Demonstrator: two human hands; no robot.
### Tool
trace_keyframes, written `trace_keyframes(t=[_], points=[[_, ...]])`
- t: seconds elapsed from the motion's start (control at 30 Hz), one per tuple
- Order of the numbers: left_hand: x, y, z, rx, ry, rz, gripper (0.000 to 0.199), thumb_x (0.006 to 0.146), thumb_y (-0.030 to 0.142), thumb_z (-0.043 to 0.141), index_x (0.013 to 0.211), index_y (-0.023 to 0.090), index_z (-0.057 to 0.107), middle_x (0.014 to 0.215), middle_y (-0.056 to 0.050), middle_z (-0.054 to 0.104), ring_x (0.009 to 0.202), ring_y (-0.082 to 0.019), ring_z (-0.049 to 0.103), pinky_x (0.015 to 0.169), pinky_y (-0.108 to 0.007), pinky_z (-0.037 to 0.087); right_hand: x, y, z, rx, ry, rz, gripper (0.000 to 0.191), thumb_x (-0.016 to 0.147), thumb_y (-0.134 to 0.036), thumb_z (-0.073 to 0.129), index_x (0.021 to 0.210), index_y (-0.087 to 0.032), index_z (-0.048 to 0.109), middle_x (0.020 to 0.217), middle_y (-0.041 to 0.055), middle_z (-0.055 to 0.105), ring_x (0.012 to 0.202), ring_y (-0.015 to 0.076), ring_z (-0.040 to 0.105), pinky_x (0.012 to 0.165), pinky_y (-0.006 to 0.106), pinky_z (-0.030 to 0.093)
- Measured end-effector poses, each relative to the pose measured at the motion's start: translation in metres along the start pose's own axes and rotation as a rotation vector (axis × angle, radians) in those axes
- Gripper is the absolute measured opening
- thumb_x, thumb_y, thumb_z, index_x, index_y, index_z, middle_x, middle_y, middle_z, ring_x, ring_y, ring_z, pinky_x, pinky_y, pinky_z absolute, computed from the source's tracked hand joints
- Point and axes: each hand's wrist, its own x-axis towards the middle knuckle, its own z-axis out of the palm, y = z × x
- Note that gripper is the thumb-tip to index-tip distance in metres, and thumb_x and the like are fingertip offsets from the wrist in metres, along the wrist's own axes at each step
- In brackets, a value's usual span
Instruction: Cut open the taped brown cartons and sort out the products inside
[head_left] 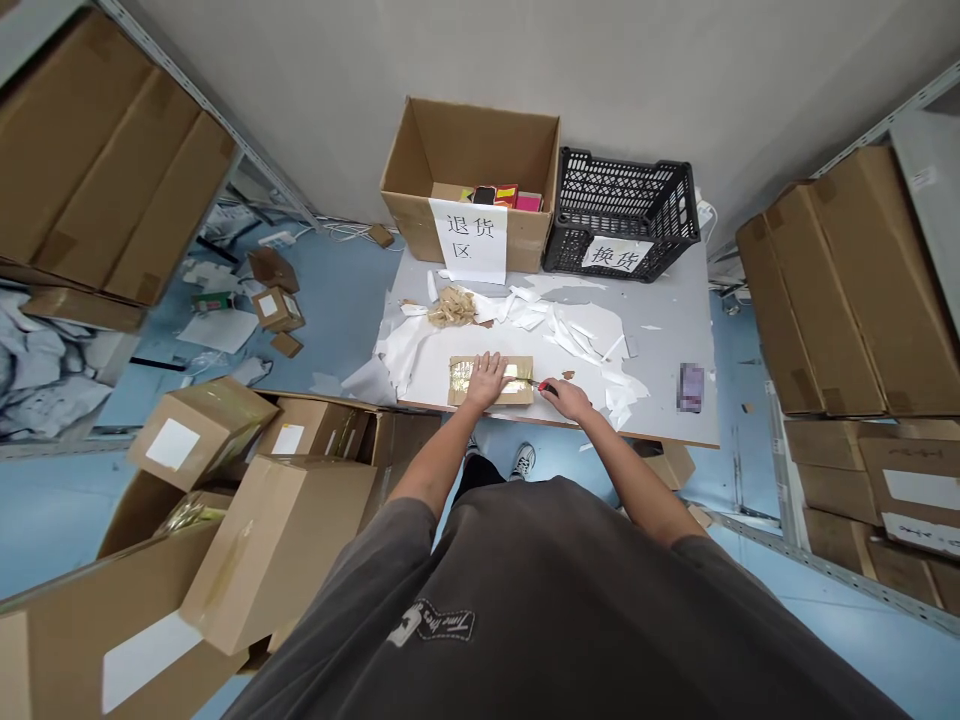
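Note:
A small cardboard box [457, 390] with shiny clear tape and a white label lies near the table's front edge. My left hand [487, 379] rests flat on top of it, fingers stretched out. My right hand [568, 397] is closed around a red and black utility knife [546, 387]. The knife's thin blade points left and reaches the right part of the box by the label. Whether it has entered the tape I cannot tell. Just behind the box, torn white paper scraps [559, 325] and a crumpled brown paper wad [452, 306] are strewn over the table [667, 330].
At the table's back stand a large open carton [420, 235] with several colourful packages and a black plastic crate [619, 215], both with paper signs. A purple blurred item [690, 388] lies at right. Cartons [292, 540] crowd the left; shelves with boxes [855, 290] flank the right.

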Motion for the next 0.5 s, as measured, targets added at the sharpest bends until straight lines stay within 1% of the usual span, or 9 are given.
trace_keyframes(t=[0.1, 0.2, 0.27, 0.4, 0.5], points=[[0.000, 0.001, 0.000, -0.002, 0.001, -0.008, 0.066, 0.109, 0.046, 0.053, 0.167, 0.017, 0.046, 0.179, -0.018, 0.038, 0.172, -0.036, 0.021, 0.139, -0.063, 0.010, 0.005, -0.004, 0.001, -0.099, 0.011, 0.009, 0.038, 0.115, -0.048, 0.050, 0.142, -0.025, 0.065, 0.127, 0.0142, 0.074, 0.110, 0.0291, 0.068, 0.090, 0.033, 0.046], [-0.001, 0.002, 0.001, 0.001, 0.002, -0.009, 0.070, 0.106, 0.047, 0.060, 0.168, 0.019, 0.045, 0.179, -0.018, 0.038, 0.171, -0.037, 0.022, 0.139, -0.066, 0.010, 0.007, -0.005, 0.002, -0.183, 0.042, 0.008, 0.040, 0.115, -0.051, 0.050, 0.141, -0.024, 0.064, 0.128, 0.0171, 0.072, 0.115, 0.0310, 0.066, 0.091, 0.034, 0.046], [-0.002, 0.002, 0.002, 0.001, 0.008, -0.010, 0.072, 0.105, 0.047, 0.064, 0.169, 0.020, 0.044, 0.178, -0.019, 0.038, 0.171, -0.037, 0.024, 0.138, -0.068, 0.011, 0.009, -0.004, 0.003, -0.214, 0.045, 0.000, 0.039, 0.115, -0.051, 0.049, 0.141, -0.024, 0.063, 0.129, 0.0170, 0.071, 0.118, 0.0312, 0.064, 0.091, 0.034, 0.046], [-0.003, 0.002, 0.003, 0.015, 0.029, -0.049, 0.069, 0.107, 0.048, 0.061, 0.167, 0.019, 0.047, 0.178, -0.019, 0.039, 0.170, -0.038, 0.027, 0.139, -0.067, 0.012, 0.014, -0.005, 0.006, -0.223, 0.054, 0.013, 0.040, 0.117, -0.049, 0.044, 0.142, -0.025, 0.062, 0.129, 0.0164, 0.071, 0.118, 0.0314, 0.065, 0.091, 0.035, 0.046], [-0.003, 0.003, 0.001, 0.025, 0.021, -0.067, 0.068, 0.107, 0.047, 0.060, 0.167, 0.020, 0.047, 0.178, -0.017, 0.038, 0.170, -0.037, 0.026, 0.139, -0.067, 0.013, 0.018, -0.005, 0.006, -0.239, 0.057, -0.019, 0.040, 0.117, -0.050, 0.044, 0.142, -0.025, 0.063, 0.130, 0.0156, 0.071, 0.121, 0.0322, 0.064, 0.094, 0.036, 0.046]])
